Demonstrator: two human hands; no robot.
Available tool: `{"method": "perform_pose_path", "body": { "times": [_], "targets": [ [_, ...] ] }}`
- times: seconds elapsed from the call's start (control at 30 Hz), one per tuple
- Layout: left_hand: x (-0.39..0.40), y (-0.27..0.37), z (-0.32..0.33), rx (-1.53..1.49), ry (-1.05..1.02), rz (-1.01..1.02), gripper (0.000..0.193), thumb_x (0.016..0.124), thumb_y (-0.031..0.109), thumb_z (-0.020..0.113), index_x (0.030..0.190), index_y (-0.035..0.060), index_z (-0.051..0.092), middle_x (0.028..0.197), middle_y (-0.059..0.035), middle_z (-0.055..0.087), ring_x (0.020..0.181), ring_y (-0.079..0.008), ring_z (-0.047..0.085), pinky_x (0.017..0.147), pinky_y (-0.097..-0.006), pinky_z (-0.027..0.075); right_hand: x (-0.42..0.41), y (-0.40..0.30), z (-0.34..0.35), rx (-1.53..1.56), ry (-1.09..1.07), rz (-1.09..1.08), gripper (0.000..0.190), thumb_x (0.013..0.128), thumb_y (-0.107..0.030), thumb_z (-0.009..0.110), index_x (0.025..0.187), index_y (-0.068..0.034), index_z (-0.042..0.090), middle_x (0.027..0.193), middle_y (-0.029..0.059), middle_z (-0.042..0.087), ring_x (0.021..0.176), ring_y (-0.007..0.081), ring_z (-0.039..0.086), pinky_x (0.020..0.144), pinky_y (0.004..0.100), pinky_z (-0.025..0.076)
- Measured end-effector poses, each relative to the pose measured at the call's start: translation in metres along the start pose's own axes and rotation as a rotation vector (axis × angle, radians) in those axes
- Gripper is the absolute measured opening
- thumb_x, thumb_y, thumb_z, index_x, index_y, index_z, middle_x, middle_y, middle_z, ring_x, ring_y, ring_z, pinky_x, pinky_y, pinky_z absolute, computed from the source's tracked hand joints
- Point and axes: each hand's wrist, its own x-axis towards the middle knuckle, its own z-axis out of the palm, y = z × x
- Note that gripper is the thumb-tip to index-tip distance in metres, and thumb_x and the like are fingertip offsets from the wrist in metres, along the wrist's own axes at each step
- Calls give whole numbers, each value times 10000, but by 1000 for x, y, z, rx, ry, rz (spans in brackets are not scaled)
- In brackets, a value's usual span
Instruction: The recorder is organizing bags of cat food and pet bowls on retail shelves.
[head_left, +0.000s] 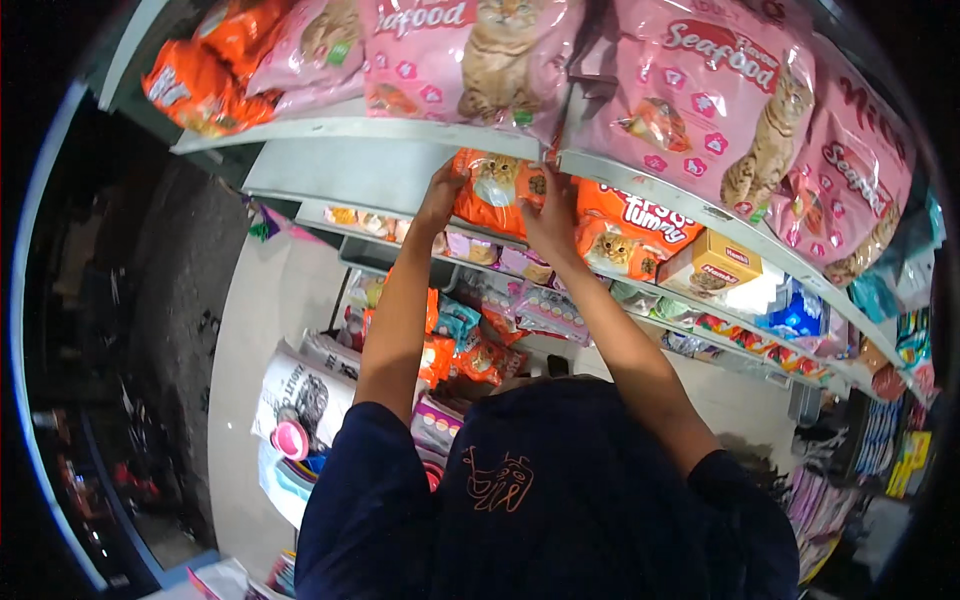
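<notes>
An orange cat food bag (486, 201) with a cat's picture stands at the second shelf level, between my two hands. My left hand (442, 199) grips its left side, and my right hand (551, 214) presses against its right side with the fingers bent over the front. The bag's upper end is partly hidden by the shelf above. Right of my right hand is another orange cat food bag (626, 232) on the same level. To the left of the held bag stretches the white shelf board (337, 172).
Large pink cat food bags (697, 105) fill the top shelf, with smaller orange bags (206, 90) at its left end. A yellow box (709, 266) sits right of the orange bags. Packets line lower shelves. Floor-level orange packs (480, 356) and a white sack (300, 390) stand near me.
</notes>
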Motion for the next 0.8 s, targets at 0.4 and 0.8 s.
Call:
{"method": "perform_pose_path", "body": {
  "times": [0.4, 0.8],
  "targets": [
    [30, -33, 39, 1175, 352, 662, 269, 799, 159, 545, 1036, 32, 532, 1006, -181, 520, 901, -384, 522, 733, -481, 425, -6, 13, 23, -391, -236, 179, 856, 734, -109, 585, 1378, 55, 45, 1394, 352, -12, 1311, 473, 57, 1082, 445, 139],
    [70, -37, 52, 1570, 207, 304, 302, 847, 289, 462, 1018, 75, 590, 1024, -156, 591, 1007, -343, 527, 824, -475, 419, 33, 1, 26, -355, -260, 419, 690, 743, -33, 520, 1342, 50, 189, 1393, 323, 122, 1301, 481, 94, 1084, 454, 160]
  ]
}}
